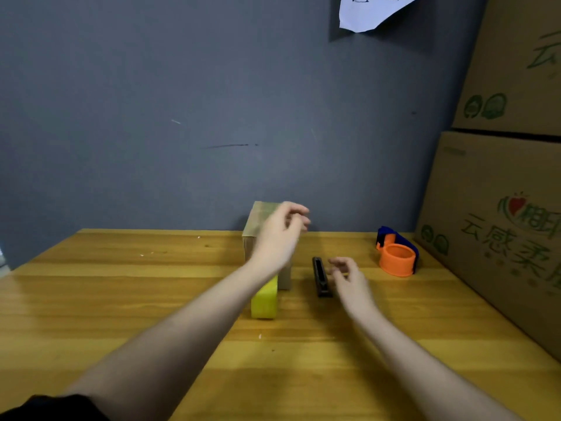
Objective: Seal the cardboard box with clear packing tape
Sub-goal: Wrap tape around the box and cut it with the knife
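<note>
A small cardboard box (pixel 256 226) stands upright near the back of the wooden table (pixel 121 299), against the grey wall. My left hand (pixel 280 232) hovers in front of its upper right part, fingers loosely curled, holding nothing, and hides much of the box. My right hand (pixel 349 276) floats low over the table to the right, fingers spread, empty. An orange and blue tape dispenser (pixel 397 253) sits further right, apart from both hands.
A yellow block (pixel 264 300) lies in front of the box. A black slim object (pixel 321 276) lies just left of my right hand. Large printed cardboard cartons (pixel 501 208) are stacked along the table's right side. A paper sheet (pixel 373 10) hangs on the wall.
</note>
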